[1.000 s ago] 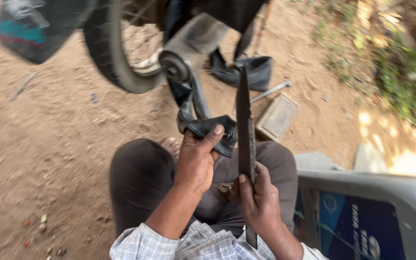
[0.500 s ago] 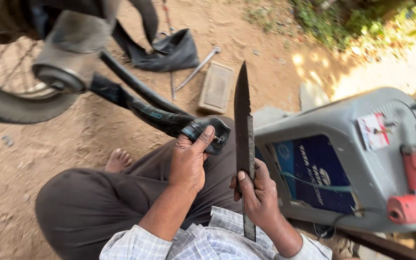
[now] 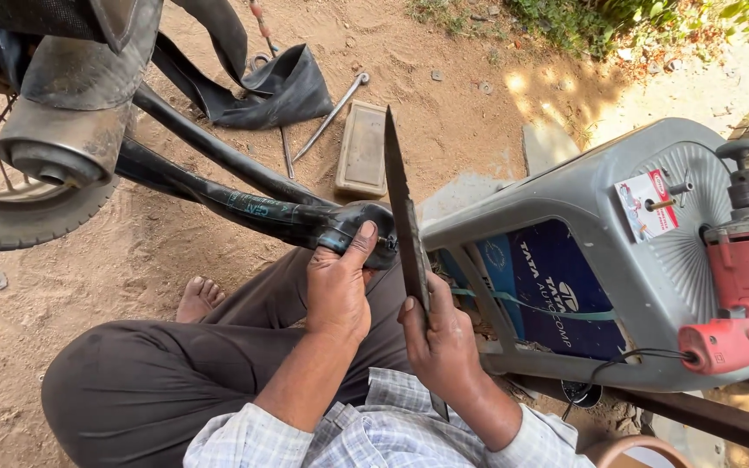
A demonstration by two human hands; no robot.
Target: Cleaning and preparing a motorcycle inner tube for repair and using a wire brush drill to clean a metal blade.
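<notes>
My left hand (image 3: 337, 290) presses a folded section of black rubber inner tube (image 3: 244, 198) against my knee, thumb on top of the fold. The tube runs up and left toward the motorcycle wheel (image 3: 10, 217). My right hand (image 3: 441, 334) grips a long dark flat metal blade (image 3: 402, 208) upright, its tip pointing away from me, right beside the folded tube end. I sit on the dirt, one bare foot (image 3: 197, 296) showing.
A motorcycle exhaust pipe (image 3: 62, 130) hangs at upper left. More black rubber (image 3: 283, 87), a metal rod (image 3: 331, 108) and a flat rectangular block (image 3: 363, 147) lie on the dirt ahead. A grey plastic chair (image 3: 600, 251) lies on its side at right, with a red drill (image 3: 743, 286).
The view swung right, bringing the chair and drill fully into frame. Both hands keep their grips; the blade stays upright beside the folded tube.
</notes>
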